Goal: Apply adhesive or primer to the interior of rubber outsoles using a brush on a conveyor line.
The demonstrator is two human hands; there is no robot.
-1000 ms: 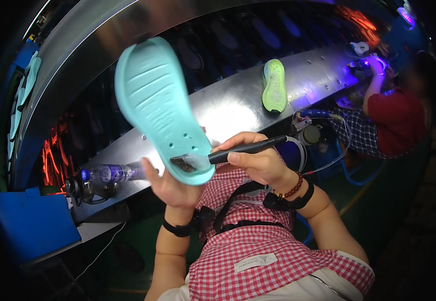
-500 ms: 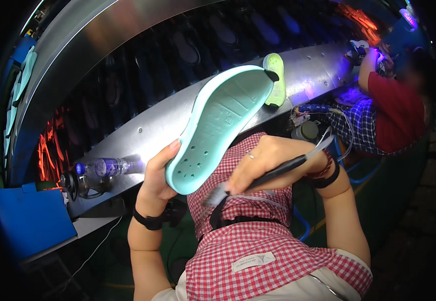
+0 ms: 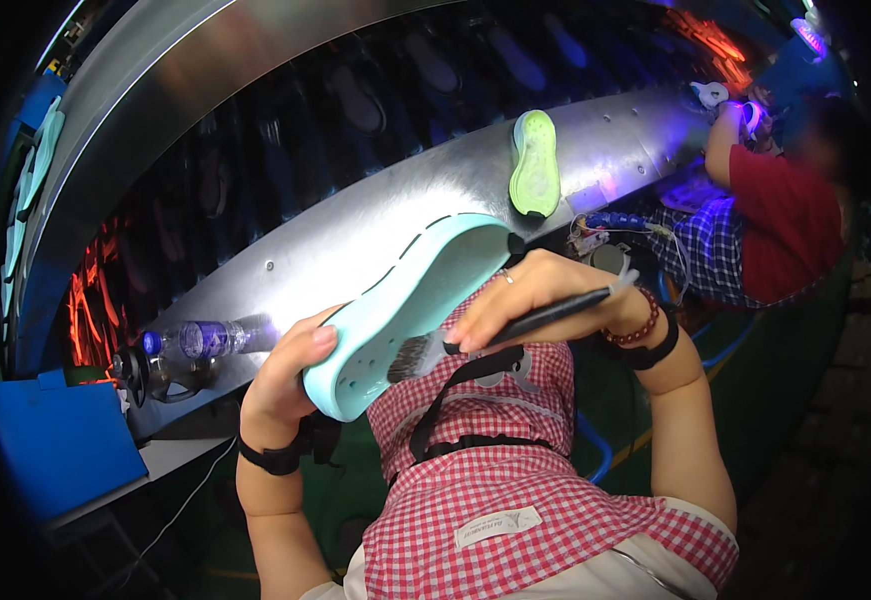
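Note:
A pale turquoise shoe sole [image 3: 392,283] is gripped at its heel end by my left hand [image 3: 290,365], thumb on the outer wall. It tilts so that its hollow inner face, with small holes near the heel, turns toward my right hand [image 3: 535,295]. That hand is closed around a brush [image 3: 545,318] with a dark handle and pale ferrule. The brush's bristles touch the sole's inner face near the holes. Beyond the sole, a yellow-green shoe sole [image 3: 535,165] lies on the metal ledge.
A curved metal ledge [image 3: 355,215] borders a dark conveyor carrying several soles [image 3: 357,100]. A plastic bottle [image 3: 220,337] and a dark-lidded clear jug [image 3: 165,375] lie at left, near a blue box [image 3: 60,440]. At right, a person in red [image 3: 790,215] works under violet light.
The turquoise sole has come lower and tilted further toward my right hand. The brush, earlier apart from it, now touches its inside. The yellow-green sole shows fully.

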